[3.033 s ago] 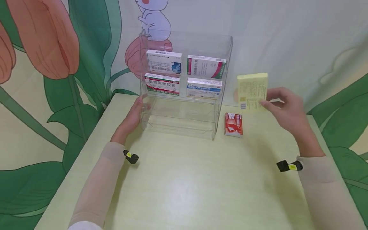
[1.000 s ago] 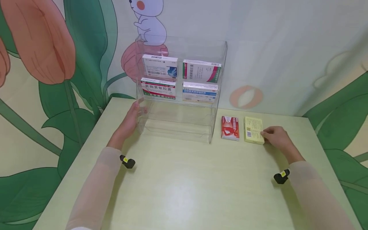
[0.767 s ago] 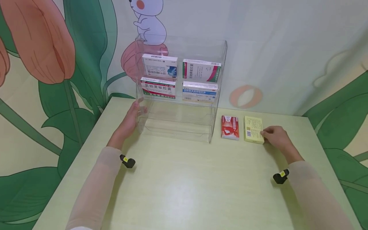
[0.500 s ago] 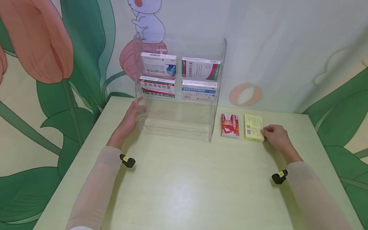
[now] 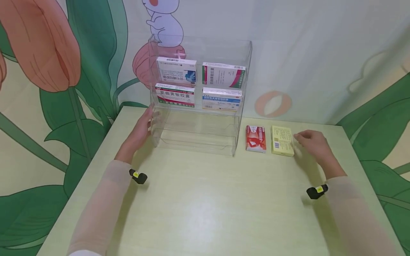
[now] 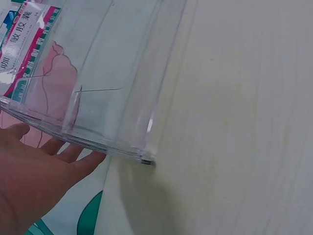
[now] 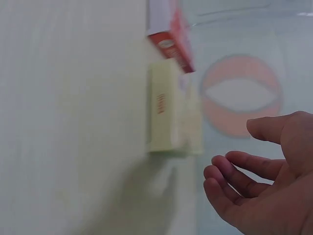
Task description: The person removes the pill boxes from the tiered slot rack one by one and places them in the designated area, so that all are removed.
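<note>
Right hand [image 5: 315, 144] has come off the box [image 5: 282, 139] — face up, just left of its loose, empty fingers, long axis front-to-back; left hand [image 5: 139, 131] relaxed — beside the rack [image 5: 198, 122].

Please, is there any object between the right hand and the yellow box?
Nothing visible stands between them. The right hand is beside the yellow box, apart from it; the red box lies on the opposite side.

Pale table [image 5: 198, 199] before backdrop [image 5: 307, 64] printed with tulips [image 5: 41, 46], white animal [image 5: 166, 26].
</note>
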`<move>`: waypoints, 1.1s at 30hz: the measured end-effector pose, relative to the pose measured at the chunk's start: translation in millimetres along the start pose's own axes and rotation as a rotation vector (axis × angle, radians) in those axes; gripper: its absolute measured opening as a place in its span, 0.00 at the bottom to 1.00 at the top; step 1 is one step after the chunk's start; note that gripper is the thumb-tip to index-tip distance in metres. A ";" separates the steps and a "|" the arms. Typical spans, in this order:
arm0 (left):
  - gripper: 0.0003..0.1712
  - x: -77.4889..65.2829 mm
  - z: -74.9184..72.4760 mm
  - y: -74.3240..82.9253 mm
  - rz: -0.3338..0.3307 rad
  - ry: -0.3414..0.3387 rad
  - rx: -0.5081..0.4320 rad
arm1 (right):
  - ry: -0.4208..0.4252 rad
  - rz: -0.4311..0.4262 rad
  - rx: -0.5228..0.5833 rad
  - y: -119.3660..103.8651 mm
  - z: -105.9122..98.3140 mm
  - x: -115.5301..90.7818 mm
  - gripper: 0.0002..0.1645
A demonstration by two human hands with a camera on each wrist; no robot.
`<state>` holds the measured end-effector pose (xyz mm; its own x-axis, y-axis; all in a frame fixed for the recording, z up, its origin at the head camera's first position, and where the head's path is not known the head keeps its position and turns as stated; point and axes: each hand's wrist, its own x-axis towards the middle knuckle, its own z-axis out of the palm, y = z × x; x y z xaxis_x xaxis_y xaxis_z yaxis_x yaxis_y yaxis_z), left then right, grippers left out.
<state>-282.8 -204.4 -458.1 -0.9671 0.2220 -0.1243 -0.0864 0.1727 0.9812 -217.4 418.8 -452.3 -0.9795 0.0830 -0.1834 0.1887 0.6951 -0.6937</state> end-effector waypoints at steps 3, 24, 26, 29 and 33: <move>0.40 1.4 -1.3 8.8 -0.015 0.024 -0.012 | 0.074 -0.086 -0.023 -27.9 -5.6 -6.2 0.45; 0.38 -3.2 2.0 16.1 -0.109 0.058 0.074 | 0.324 -0.723 -0.080 -197.9 31.8 -39.2 0.21; 0.37 -3.0 2.5 17.0 -0.118 0.055 0.036 | 0.328 -0.749 -0.097 -205.1 36.4 -39.4 0.21; 0.37 -2.7 2.2 17.0 -0.126 0.044 -0.042 | 0.312 -0.757 -0.109 -216.4 42.0 -41.6 0.23; 0.37 -3.6 1.5 15.5 -0.129 0.030 -0.106 | 0.309 -0.756 -0.092 -229.8 48.0 -38.7 0.24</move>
<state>-280.3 -201.1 -442.7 -0.9530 0.1752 -0.2473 -0.2335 0.0958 0.9676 -219.5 221.6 -319.3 -0.8173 -0.2475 0.5203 -0.5234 0.6966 -0.4907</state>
